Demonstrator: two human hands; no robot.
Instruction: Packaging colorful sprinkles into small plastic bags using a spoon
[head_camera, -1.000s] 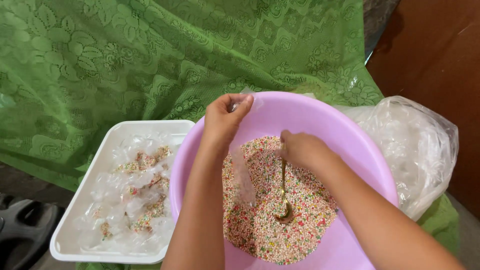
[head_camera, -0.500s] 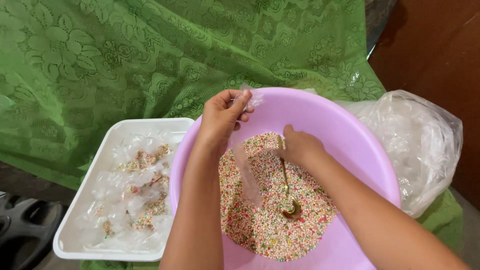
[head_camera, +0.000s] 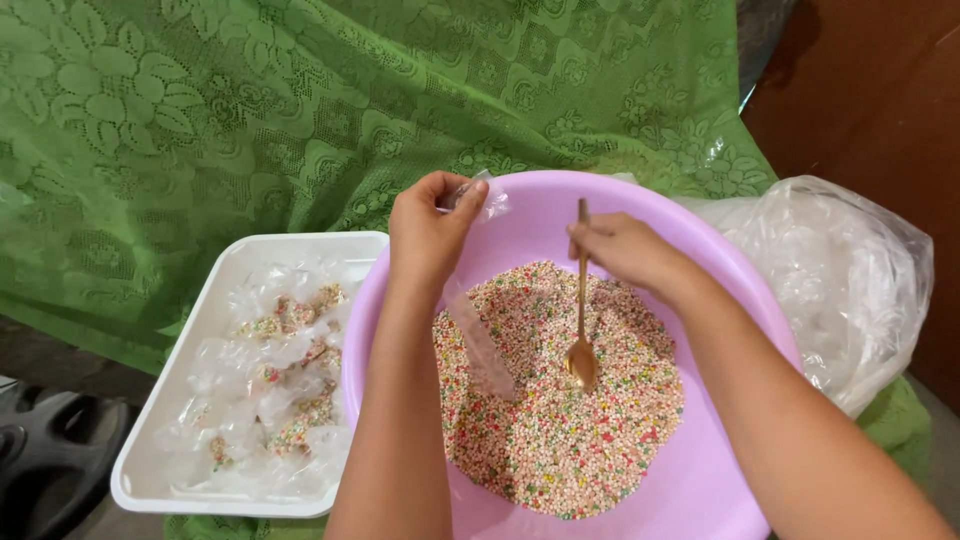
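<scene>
A green lace cloth (head_camera: 250, 120) covers the whole work surface and hangs up behind it. On it stands a wide lilac basin (head_camera: 720, 290), its floor heaped with small coloured beads (head_camera: 560, 420), pink, cream, green and red. To the right of the basin lies a bundle of clear plastic bags (head_camera: 840, 280), crumpled and touching the basin's wall. To the left, just beside the basin, sits a white rectangular tray (head_camera: 230, 270) that holds small clear packets (head_camera: 280, 390) already filled with the same beads.

Both forearms reach in over the near rim. The left hand (head_camera: 430, 235) is raised above the far left part of the basin, fingers pinched shut on the mouth of a narrow clear bag (head_camera: 480, 345). The bag hangs from that pinch and slants down and to the right, its long axis running from the fingers to its lower end, which rests on the beads.

The right hand (head_camera: 625, 250) grips the upper handle of a gold spoon (head_camera: 581, 355) between thumb and fingers. The spoon stands nearly upright, handle up, bowl down on the beads near the middle of the heap. The bowl lies just right of the bag's lower end and well below the bag's mouth, which sits up and to the left of it, near the left hand.
</scene>
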